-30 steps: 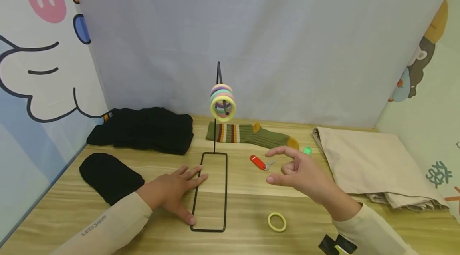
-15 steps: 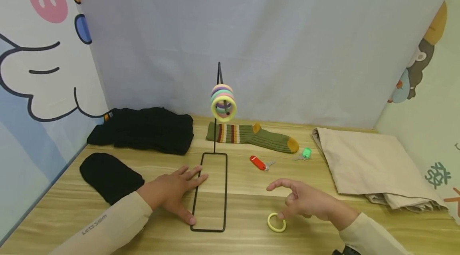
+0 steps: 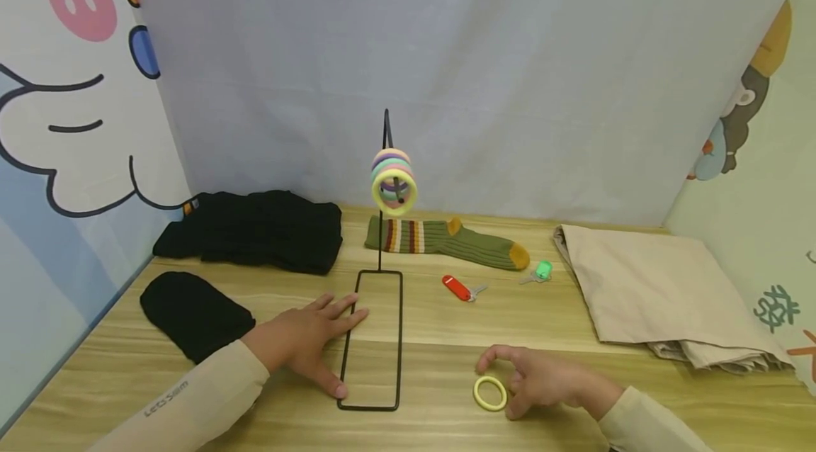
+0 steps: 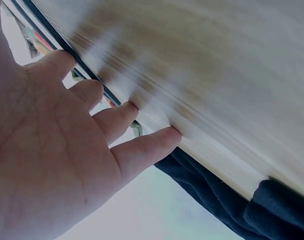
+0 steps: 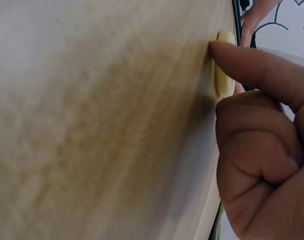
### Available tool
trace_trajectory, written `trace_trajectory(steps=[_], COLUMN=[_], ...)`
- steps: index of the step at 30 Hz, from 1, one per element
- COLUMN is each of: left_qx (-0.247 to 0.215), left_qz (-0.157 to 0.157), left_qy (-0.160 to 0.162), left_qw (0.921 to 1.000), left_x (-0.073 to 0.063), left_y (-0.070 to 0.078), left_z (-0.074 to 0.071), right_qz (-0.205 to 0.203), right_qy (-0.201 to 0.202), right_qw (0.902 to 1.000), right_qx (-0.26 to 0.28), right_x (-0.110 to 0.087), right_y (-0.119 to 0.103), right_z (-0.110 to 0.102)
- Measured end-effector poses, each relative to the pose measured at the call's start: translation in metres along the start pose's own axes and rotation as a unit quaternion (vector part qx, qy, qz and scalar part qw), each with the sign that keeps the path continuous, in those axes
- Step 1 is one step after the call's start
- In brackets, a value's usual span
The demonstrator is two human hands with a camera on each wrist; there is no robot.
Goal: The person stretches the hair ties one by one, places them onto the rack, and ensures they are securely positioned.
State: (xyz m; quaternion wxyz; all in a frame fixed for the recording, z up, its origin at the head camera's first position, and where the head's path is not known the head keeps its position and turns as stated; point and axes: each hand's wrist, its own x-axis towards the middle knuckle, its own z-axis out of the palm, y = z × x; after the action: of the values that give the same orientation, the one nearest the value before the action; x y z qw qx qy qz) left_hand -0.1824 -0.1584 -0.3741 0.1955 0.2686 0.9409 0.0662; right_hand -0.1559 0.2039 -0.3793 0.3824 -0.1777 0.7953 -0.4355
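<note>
A pale yellow ring like a hair tie [image 3: 489,394] lies flat on the table at front right. My right hand [image 3: 551,385] is low beside it, thumb at its right edge and bent index finger over its far left side. In the right wrist view the thumb [image 5: 261,67] meets or overlaps the yellow ring [image 5: 224,65]; a firm hold is not visible. My left hand [image 3: 306,339] rests, fingers spread, on the left side of the black wire stand's base [image 3: 400,339]. Several pastel rings [image 3: 394,183] hang on the stand's arm.
Black folded cloth [image 3: 255,232] and a black knitted piece [image 3: 194,314] lie left. Behind are a green striped sock [image 3: 440,237], a red-tagged key [image 3: 457,287] and a green-tagged key [image 3: 542,270]. Folded beige cloth [image 3: 656,289] lies right. Fabric walls enclose the table.
My right hand has come down and toward me from beside the keys to the yellow ring, uncovering the green-tagged key. The left hand and stand have stayed put.
</note>
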Motion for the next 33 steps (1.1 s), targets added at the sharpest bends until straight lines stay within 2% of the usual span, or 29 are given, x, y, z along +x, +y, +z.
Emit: trace_trajectory(steps=[8, 14, 19, 27, 33], left_qx=[-0.001, -0.001, 0.003, 0.011, 0.009], left_qz=[0.002, 0.003, 0.000, -0.009, -0.005], left_qy=[0.003, 0.001, -0.001, -0.003, -0.001], left_qw=[1.0000, 1.0000, 1.0000, 0.9999, 1.0000], left_x=[0.000, 0.000, 0.001, 0.002, 0.001], left_y=[-0.001, -0.001, -0.001, -0.001, 0.000], left_z=[0.001, 0.001, 0.002, 0.001, 0.001], right_qz=[-0.027, -0.051, -0.049, -0.067, -0.074], right_qy=[0.017, 0.029, 0.041, 0.047, 0.036], right_qw=[0.9988, 0.9977, 0.9973, 0.9946, 0.9946], right_qx=[-0.037, -0.035, -0.036, -0.064, -0.064], right_x=[0.002, 0.005, 0.007, 0.008, 0.006], right_y=[0.001, -0.001, -0.006, -0.027, -0.052], right_z=[0.003, 0.003, 0.003, 0.004, 0.003])
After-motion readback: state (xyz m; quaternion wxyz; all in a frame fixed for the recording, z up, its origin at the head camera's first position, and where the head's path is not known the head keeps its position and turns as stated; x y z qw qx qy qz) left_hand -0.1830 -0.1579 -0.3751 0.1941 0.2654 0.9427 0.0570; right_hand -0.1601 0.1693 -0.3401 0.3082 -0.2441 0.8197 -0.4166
